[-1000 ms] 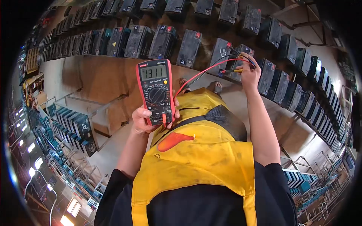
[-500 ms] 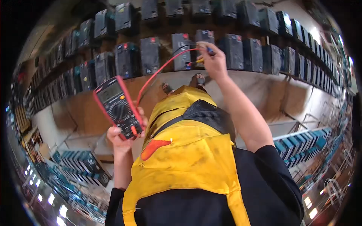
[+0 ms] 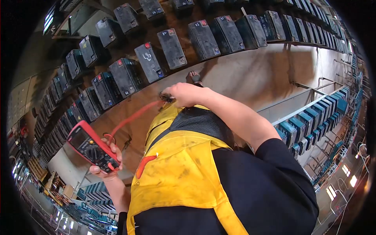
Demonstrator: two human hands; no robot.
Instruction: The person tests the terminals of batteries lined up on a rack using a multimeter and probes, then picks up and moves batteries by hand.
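My left hand (image 3: 112,174) is wrapped around a red-edged digital multimeter (image 3: 93,148), tilted with its dial and screen facing up. A red test lead (image 3: 135,116) runs from the meter to my right hand (image 3: 187,94), blurred by motion. That hand is closed around the dark test probes (image 3: 166,96), in front of my waist; the probe tips are hard to make out. Beyond it, apart from my fingers, stands a dark battery (image 3: 149,62) with white marks and red and blue terminals. A plainer grey battery (image 3: 171,49) stands to its right.
Rows of batteries (image 3: 203,40) curve across the far side on a brown surface. Behind me on the right, teal-topped batteries (image 3: 309,119) stand on a rack. I wear a yellow apron (image 3: 176,172) with a red-orange item (image 3: 145,165) in it. My sandalled foot (image 3: 194,76) shows on the floor.
My right hand has drawn the probes back from the batteries toward my waist, moving left. The multimeter has shifted left and down. My view has turned, so the battery rows look slanted.
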